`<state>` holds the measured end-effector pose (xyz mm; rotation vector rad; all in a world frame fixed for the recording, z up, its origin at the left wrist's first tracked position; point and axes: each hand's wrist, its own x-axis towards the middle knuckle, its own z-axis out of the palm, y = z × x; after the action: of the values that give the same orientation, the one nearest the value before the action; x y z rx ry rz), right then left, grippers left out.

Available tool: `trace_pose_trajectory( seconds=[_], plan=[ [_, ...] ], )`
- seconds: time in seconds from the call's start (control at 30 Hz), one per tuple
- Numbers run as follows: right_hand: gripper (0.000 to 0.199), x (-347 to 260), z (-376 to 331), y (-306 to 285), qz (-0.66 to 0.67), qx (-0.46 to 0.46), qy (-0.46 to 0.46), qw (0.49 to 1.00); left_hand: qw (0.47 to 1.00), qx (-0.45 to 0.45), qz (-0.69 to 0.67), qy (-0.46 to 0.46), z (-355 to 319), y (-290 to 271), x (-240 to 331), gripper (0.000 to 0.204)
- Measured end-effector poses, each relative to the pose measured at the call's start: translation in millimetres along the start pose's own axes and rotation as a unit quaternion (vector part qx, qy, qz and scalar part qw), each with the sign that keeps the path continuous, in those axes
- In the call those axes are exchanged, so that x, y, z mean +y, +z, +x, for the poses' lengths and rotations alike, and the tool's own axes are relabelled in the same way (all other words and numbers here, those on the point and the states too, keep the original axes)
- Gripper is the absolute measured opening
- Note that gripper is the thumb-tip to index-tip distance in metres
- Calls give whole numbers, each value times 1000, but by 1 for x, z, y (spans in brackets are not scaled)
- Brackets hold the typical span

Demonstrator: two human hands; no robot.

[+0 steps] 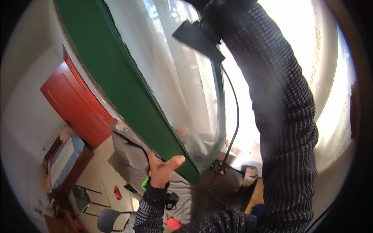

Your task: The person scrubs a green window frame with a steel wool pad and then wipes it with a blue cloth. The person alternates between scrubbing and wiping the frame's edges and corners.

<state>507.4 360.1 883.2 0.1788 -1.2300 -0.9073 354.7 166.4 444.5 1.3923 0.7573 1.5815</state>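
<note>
A tall glass panel in a green frame (132, 89) leans diagonally across the middle of the view, its lower corner nearest me. My left hand (162, 169) grips the frame's left edge near that corner, thumb laid over the green face and fingers hidden behind it. My right arm reaches up to the top edge of the view in a dark patterned sleeve (285, 105). A dark flat device (200, 40) with a black cable (236, 116) sits near its wrist; the right hand itself is not visible. Pale curtains (194, 89) show through or in the glass.
Below the panel stands a brown-grey covered sofa (132, 159). At left are a red door (75, 103), a bed (68, 163), a black chair (87, 200) and a grey-seated chair (108, 220). Bright sheer curtains (314, 58) hang at right, above a small container (250, 174).
</note>
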Motion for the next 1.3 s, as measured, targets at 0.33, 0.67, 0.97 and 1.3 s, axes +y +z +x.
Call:
trace_pose_trajectory(
  seconds=[0.33,0.67,0.97,1.3],
  plan=[
    [41,41,-63,-82,-78,-129,167,974,999,-45,-14,21,2,-3,-6,79],
    [37,10,-42,-70,-64,-133,281,948,999,-44,8,24,2,-7,-10,76],
    [28,-8,-11,-51,-48,-120,217,967,999,-47,23,11,1,-8,-7,77],
    [27,11,-9,-51,-93,-189,244,947,998,-53,19,17,-1,-3,-6,75]
  ],
)
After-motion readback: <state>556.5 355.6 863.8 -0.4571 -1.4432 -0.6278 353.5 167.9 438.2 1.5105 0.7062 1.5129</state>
